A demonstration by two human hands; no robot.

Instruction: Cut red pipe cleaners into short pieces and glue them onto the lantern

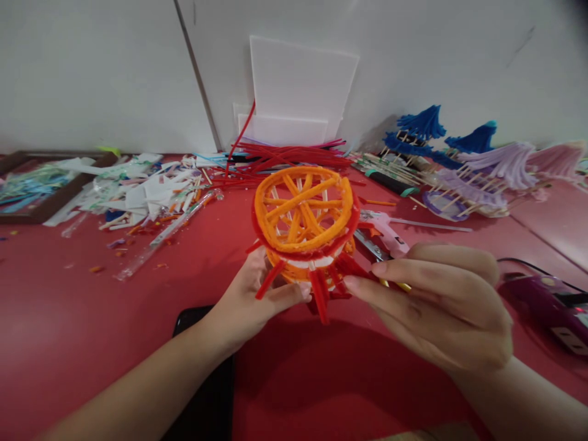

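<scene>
An orange and red pipe-cleaner model (pixel 303 208) is held up over the table, its round spoked face turned towards me. Short red strips (pixel 320 294) stick out around its lower edge. My left hand (pixel 257 291) grips the model from below and to the left, with part of the fingers hidden behind it. At its lower right, my right hand (pixel 436 300) pinches a red strip (pixel 351 267) between thumb and fingertips, against the model.
Behind the model are red pipe cleaners (pixel 289 156) and white boards (pixel 301 79). A pink glue gun (pixel 388 233), a purple device (pixel 546 306) and blue and lilac models (pixel 482 165) are at the right. White scraps (pixel 151 193) and a frame (pixel 46 211) lie left; a black phone-like object (pixel 206 392) is in front.
</scene>
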